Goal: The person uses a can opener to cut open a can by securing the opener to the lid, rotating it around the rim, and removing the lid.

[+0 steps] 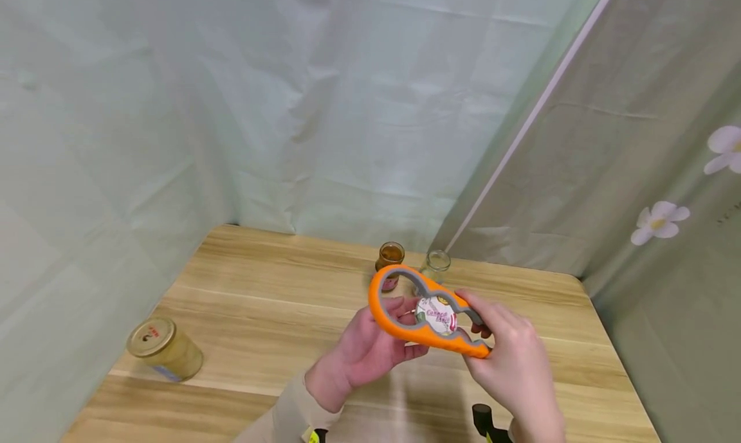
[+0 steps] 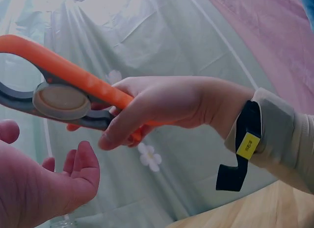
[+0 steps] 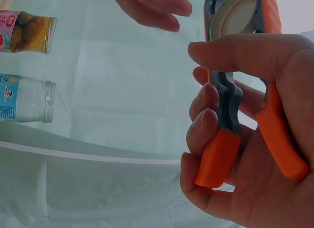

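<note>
My right hand [image 1: 512, 346] grips the two handles of an orange jar opener [image 1: 417, 335] with a grey scalloped lining, held above the table. A round jar lid [image 1: 437, 315] with printed lettering sits between the opener's arms. In the left wrist view, the pale inner side of the lid [image 2: 63, 101] shows. Close under the opener is my left hand [image 1: 370, 346], palm up with loosely bent fingers. A gap separates this hand [image 2: 54, 184] from the lid in the left wrist view, and nothing lies in its palm.
Toward the table's back stand an uncapped jar of brownish contents [image 1: 390, 255] and an uncapped clear glass jar [image 1: 438, 262]. A lidded jar [image 1: 168, 350] of pale contents stands at the left. Behind the wooden table [image 1: 278, 289] hangs a pale curtain [image 1: 347, 108].
</note>
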A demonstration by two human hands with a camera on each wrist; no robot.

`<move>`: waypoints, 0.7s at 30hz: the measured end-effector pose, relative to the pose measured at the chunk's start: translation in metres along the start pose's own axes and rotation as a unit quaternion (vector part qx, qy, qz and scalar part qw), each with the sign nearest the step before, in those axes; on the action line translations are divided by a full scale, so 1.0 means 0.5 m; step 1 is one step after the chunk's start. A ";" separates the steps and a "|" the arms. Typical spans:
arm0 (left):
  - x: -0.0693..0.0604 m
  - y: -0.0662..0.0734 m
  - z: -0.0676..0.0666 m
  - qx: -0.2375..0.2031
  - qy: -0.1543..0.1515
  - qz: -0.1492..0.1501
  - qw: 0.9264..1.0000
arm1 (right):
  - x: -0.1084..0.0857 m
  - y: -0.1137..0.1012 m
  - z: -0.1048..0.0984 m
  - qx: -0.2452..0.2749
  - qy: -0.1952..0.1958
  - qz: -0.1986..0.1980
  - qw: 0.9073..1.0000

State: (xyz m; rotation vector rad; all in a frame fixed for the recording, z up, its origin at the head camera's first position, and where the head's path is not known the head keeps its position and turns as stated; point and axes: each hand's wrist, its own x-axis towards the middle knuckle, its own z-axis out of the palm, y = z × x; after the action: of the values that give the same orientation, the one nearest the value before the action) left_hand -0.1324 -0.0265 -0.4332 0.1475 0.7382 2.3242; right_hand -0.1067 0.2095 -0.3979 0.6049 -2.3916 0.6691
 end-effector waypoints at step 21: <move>-0.018 -0.003 0.017 0.010 -0.071 -0.002 0.997 | 0.003 -0.005 0.010 -0.008 -0.025 -0.017 1.000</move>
State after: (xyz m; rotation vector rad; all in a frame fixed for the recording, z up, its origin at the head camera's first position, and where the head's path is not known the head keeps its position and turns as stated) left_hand -0.1222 -0.0273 -0.4264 0.3164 0.6894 2.2768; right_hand -0.1086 0.2045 -0.3995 0.6605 -2.4258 0.6262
